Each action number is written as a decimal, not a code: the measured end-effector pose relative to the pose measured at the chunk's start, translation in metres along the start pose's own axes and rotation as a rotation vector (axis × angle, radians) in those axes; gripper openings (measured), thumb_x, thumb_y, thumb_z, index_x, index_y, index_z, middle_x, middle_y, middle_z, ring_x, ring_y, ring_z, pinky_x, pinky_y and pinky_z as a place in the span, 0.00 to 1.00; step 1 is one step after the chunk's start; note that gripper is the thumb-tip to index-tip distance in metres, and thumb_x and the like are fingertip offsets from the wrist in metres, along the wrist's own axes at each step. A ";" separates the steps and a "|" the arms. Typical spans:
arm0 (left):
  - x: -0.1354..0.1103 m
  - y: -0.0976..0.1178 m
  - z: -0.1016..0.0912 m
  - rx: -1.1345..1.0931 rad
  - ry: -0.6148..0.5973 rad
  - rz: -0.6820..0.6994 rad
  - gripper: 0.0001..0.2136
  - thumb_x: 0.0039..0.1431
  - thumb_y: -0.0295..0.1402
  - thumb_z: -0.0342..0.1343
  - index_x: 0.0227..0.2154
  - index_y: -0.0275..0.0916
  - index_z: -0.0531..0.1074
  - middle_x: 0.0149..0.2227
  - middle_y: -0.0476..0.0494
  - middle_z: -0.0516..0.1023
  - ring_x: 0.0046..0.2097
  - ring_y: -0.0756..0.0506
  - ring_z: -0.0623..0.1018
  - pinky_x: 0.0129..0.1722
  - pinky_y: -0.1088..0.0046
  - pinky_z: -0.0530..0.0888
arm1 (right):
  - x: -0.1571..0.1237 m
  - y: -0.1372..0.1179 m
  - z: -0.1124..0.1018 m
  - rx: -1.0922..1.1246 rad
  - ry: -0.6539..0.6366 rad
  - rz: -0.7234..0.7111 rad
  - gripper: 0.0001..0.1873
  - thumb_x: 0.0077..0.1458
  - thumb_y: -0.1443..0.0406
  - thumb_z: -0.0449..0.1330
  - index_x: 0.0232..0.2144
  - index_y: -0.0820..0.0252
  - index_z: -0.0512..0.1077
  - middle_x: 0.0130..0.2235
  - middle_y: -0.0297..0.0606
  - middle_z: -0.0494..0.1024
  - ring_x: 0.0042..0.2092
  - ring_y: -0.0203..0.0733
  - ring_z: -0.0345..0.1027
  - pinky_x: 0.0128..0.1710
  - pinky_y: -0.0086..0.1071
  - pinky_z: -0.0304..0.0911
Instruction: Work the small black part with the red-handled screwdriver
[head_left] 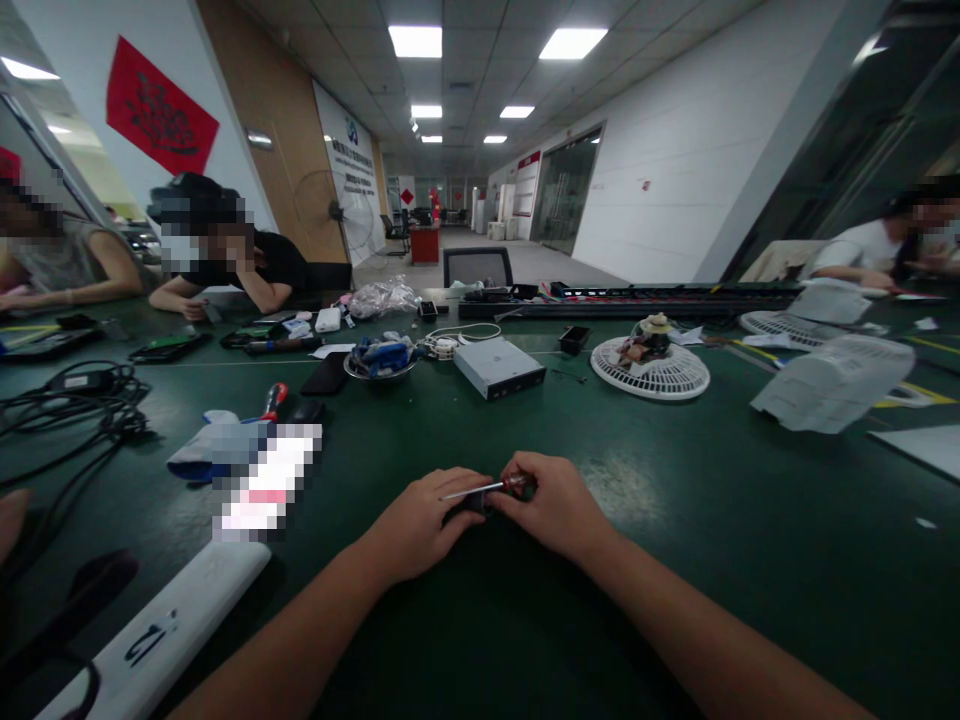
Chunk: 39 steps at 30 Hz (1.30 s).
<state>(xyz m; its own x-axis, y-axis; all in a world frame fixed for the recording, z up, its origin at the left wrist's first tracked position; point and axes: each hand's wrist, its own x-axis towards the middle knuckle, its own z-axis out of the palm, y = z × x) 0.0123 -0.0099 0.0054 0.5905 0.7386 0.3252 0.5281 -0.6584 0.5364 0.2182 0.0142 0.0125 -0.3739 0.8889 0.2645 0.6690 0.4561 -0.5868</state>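
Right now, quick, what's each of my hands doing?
Left hand: closed on a small dark object, too shadowed to identify.
Right hand: closed, holding a slim red-handled metal screwdriver.

Your left hand (421, 515) and your right hand (564, 505) are both bare. Your left forearm (307, 620) is uncovered from the wrist to the lower edge of the head view; your right forearm (682, 615) is uncovered from the wrist to the lower right of the same view. Each forearm is a smooth, tapered form, narrowest at the wrist and broadening toward the elbow end. The back of each hand is broad and rounded, and its outline runs into the wrist without a break. Your fingers are slender. Fingernail detail is too small to tell.
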 end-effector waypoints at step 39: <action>-0.002 -0.019 0.000 0.217 0.277 -0.180 0.14 0.56 0.27 0.60 0.46 0.42 0.70 0.45 0.44 0.75 0.46 0.42 0.75 0.47 0.60 0.72 | 0.004 0.007 -0.017 0.090 -0.075 -0.064 0.11 0.57 0.65 0.55 0.37 0.59 0.76 0.27 0.33 0.76 0.27 0.37 0.66 0.28 0.30 0.58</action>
<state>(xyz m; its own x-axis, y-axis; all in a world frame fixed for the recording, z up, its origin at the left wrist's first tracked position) 0.0010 0.0014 -0.0055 0.3058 0.8365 0.4547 0.7421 -0.5086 0.4366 0.2318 0.0218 0.0224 -0.4633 0.8507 0.2481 0.5827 0.5034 -0.6380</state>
